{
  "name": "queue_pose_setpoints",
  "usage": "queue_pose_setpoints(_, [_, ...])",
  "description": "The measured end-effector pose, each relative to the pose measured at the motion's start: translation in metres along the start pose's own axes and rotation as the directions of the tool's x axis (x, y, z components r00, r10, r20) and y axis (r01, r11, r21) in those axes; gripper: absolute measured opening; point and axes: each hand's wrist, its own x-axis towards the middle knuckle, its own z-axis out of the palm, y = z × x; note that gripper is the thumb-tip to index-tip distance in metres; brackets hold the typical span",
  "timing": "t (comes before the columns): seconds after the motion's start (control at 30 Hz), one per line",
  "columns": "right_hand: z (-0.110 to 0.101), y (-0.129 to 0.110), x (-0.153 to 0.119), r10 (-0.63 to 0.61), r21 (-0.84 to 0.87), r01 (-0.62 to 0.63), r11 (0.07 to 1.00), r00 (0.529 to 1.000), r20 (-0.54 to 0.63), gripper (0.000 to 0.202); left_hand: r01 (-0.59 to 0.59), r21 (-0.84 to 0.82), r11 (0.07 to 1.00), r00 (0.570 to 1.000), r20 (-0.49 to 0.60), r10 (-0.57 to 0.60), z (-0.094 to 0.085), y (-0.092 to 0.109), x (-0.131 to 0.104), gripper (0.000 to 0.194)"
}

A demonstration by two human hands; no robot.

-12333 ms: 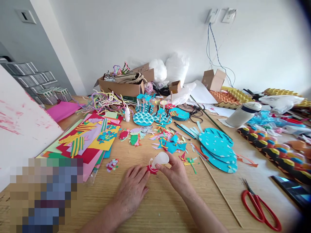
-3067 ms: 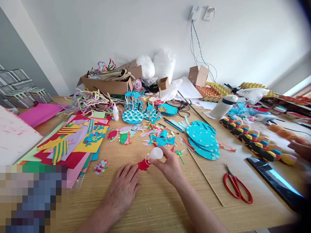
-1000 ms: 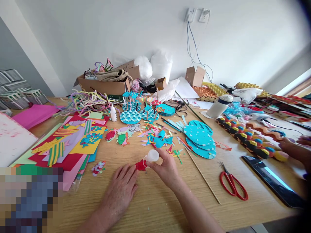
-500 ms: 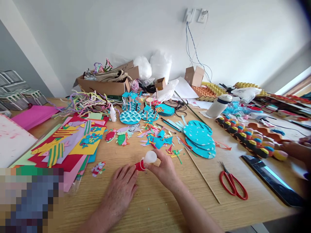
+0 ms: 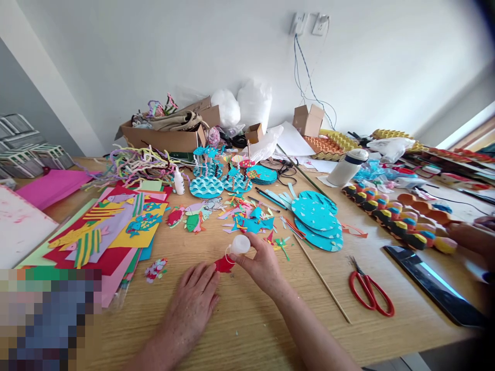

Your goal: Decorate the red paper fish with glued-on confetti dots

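Observation:
In my right hand (image 5: 261,265) is a small white glue bottle (image 5: 240,244), tipped over, its base toward me and its nozzle end out of sight. It is held above a small red paper fish (image 5: 224,264) on the table. My left hand (image 5: 196,293) lies flat, fingers stretched out, with the fingertips at the fish's left edge. Left of that hand is a little pile of paper dots (image 5: 155,270). Beyond the hands lie cut paper fish (image 5: 195,220) and coloured paper scraps (image 5: 251,219).
Red-handled scissors (image 5: 371,288), a thin wooden stick (image 5: 323,278) and a black phone (image 5: 429,286) lie to the right. Blue paper discs (image 5: 317,219) are stacked behind the stick. Coloured paper sheets (image 5: 116,247) cover the left side. Another person's hand (image 5: 469,239) is at the far right.
My right hand has raised the glue bottle slightly, and more of the red paper fish shows beneath it. My left hand has stayed in place.

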Motion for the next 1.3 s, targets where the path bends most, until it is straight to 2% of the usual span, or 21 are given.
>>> queue_pose_setpoints(0.13, [0.003,-0.008,0.000,0.019,0.033,-0.021,0.999,0.998,0.056,0.012,-0.010,-0.004,1.000,1.000,-0.018,0.010,0.001,0.000,0.000,0.028])
queue_pose_setpoints(0.37, [0.012,-0.010,-0.004,0.009,-0.014,-0.008,1.000,0.994,0.109,0.015,0.020,-0.002,1.000,0.999,-0.040,-0.020,0.002,0.002,0.000,0.026])
queue_pose_setpoints(0.7, [0.011,-0.013,-0.004,0.019,-0.001,-0.019,1.000,0.992,0.122,0.015,0.024,-0.014,1.000,0.999,-0.024,-0.024,0.001,0.002,0.000,0.028])
queue_pose_setpoints(0.9, [0.004,-0.011,-0.003,0.038,0.021,-0.040,0.999,0.997,0.070,0.015,-0.013,-0.001,1.000,1.000,-0.018,0.013,-0.001,0.000,0.000,0.028])
queue_pose_setpoints(1.13, [0.013,-0.008,-0.002,0.006,0.000,-0.006,1.000,0.998,0.056,0.012,0.010,-0.003,1.000,1.000,-0.030,-0.010,0.000,0.002,0.000,0.027])
queue_pose_setpoints(1.3, [0.006,-0.001,0.001,-0.006,-0.001,0.006,1.000,1.000,0.006,0.013,0.016,-0.008,1.000,1.000,-0.017,-0.017,-0.001,0.002,0.001,0.029])
